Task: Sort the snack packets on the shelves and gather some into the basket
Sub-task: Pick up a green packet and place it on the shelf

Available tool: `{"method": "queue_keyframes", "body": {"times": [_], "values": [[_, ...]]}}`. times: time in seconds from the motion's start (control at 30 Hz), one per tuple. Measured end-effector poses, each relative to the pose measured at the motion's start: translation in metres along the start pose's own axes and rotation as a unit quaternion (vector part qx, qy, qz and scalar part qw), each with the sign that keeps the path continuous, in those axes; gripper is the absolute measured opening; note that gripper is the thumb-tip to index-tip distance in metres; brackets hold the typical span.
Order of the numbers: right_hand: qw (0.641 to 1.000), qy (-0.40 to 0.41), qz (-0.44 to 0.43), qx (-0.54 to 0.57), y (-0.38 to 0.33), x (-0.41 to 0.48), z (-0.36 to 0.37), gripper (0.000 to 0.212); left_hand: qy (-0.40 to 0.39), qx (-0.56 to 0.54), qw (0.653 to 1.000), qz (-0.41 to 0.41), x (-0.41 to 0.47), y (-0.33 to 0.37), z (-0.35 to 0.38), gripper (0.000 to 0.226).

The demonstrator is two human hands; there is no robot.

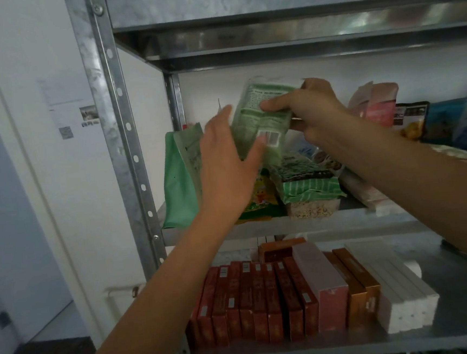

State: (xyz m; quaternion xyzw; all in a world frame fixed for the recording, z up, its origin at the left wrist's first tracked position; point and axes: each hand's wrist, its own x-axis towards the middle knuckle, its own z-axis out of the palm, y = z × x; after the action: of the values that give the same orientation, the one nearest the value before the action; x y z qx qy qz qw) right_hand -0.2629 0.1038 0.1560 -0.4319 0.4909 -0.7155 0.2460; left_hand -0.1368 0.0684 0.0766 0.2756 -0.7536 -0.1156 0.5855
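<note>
Right hand (312,110) pinches a pale green printed plastic snack packet (258,118) over the grey metal shelf (259,226); left hand (225,166), fingers straight, touches it. Sorting apparently underway; next needs a chosen slot.

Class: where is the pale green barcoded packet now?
Head view, centre: the right hand holds the packet above the middle shelf, the left hand touching it, right of the green pouch.

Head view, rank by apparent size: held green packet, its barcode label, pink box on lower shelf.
1. green packet and pink box: look alike, depths differ, so unranked.
2. barcode label: clearly smallest.
</note>
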Motion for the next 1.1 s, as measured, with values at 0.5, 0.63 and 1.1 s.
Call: {"method": "queue_keyframes", "body": {"times": [0.5,0.63,1.1], "values": [[0.98,-0.082,0.003,-0.18,0.024,0.018,0.019,0.051,-0.069,-0.372,0.882,-0.28,0.006,-0.005,-0.019,0.026],[0.993,-0.073,-0.004,-0.088,0.029,0.026,0.017,0.032,-0.092,-0.345,0.888,-0.29,0.006,-0.01,-0.019,0.015],[0.983,-0.048,0.061,-0.166,0.045,0.058,0.036,0.037,-0.139,0.289,0.943,0.085,-0.012,-0.057,0.011,0.073]]}}
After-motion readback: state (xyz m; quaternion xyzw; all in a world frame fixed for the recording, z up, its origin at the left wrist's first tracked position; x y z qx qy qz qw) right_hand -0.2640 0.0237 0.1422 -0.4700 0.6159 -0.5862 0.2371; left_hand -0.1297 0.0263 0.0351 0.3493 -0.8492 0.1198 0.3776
